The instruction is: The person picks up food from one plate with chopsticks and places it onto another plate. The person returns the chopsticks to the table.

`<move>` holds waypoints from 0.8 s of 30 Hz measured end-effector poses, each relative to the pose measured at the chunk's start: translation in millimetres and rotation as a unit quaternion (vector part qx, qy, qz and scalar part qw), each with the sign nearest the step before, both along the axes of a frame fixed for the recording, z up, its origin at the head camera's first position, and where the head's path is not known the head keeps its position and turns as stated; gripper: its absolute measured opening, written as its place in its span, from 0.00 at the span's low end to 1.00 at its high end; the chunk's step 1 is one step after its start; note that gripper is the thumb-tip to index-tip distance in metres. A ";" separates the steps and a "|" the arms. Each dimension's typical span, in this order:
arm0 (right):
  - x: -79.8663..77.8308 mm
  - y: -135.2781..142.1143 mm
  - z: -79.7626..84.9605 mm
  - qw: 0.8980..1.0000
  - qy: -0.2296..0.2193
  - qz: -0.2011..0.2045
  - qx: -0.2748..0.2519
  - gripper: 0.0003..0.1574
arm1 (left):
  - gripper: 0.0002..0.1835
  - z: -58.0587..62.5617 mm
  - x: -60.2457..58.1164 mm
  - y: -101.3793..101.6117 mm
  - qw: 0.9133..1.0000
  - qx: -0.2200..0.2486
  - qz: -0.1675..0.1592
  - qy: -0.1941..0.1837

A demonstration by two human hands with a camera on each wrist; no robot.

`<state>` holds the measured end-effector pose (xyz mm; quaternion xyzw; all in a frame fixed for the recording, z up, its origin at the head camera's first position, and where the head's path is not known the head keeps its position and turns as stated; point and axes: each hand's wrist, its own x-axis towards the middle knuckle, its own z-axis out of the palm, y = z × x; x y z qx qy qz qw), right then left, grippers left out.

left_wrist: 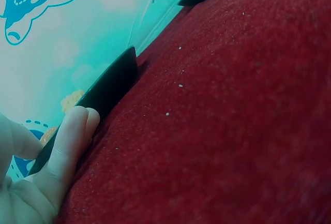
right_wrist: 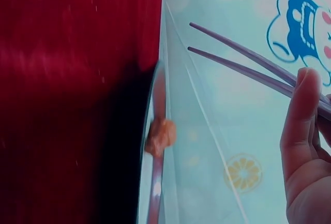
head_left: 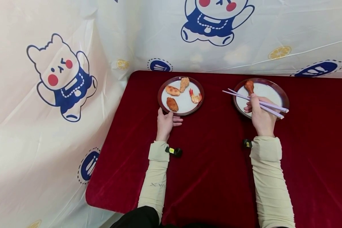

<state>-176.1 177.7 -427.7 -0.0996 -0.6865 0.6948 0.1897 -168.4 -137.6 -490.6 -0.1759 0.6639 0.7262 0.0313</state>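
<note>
Gripping chopsticks (head_left: 274, 106) right, pinching plate (head_left: 160, 95) left, hands (head_left: 165, 124) (head_left: 263, 119) apart

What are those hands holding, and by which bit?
The right hand holds chopsticks near their middle; the left hand pinches a plate by its near rim.

The tablecloth (head_left: 211, 164) is deep red, the chopsticks (head_left: 279, 108) pale purple, the sleeves (head_left: 266, 171) cream. Both plates (head_left: 185, 103) are white with dark-brown rims (head_left: 286, 97). Red-cheeked, blue-and-white cartoon animals (head_left: 64, 79) pattern the pale curtain (head_left: 108, 25).

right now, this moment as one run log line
left grip: holds rim of left plate; right grip: holds chopsticks, tips apart; drumstick: on right plate, clear of chopsticks; left plate: four food pieces
</note>
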 end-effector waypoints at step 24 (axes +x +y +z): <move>13.7 -74.8 30.3 0.984 -0.007 0.124 0.125 0.19 | 0.41 -2.8 -0.2 -0.5 1.000 0.005 0.001 0.008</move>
